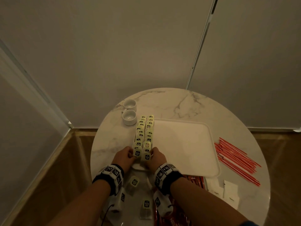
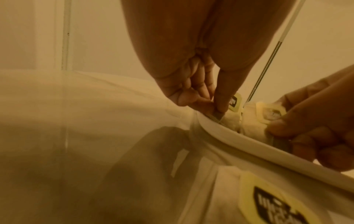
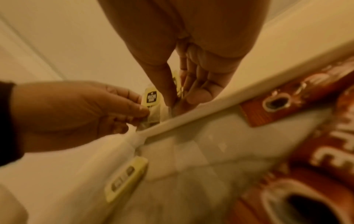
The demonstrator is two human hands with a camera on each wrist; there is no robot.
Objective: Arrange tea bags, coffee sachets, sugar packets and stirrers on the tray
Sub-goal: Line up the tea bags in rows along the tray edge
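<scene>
A white tray (image 1: 184, 144) lies on a round marble table (image 1: 179, 103). Two rows of tea bags with pale yellow tags (image 1: 145, 132) stand along the tray's left side. At the near end of the left row, my left hand (image 1: 126, 154) pinches a tea bag (image 1: 137, 152) between thumb and fingers (image 2: 220, 103). My right hand (image 1: 156, 156) pinches the nearest tea bag of the right row (image 1: 147, 156), its thumb (image 3: 168, 89) pressed to it just inside the tray rim (image 3: 191, 119). Red stirrers (image 1: 236, 159) lie right of the tray.
Two white cups (image 1: 129, 111) stand at the table's far left. Loose tea bags (image 1: 134, 182) lie on the table between my wrists. Red coffee sachets (image 1: 193, 180) and white sugar packets (image 1: 228, 190) sit in front of the tray. Walls close behind the table.
</scene>
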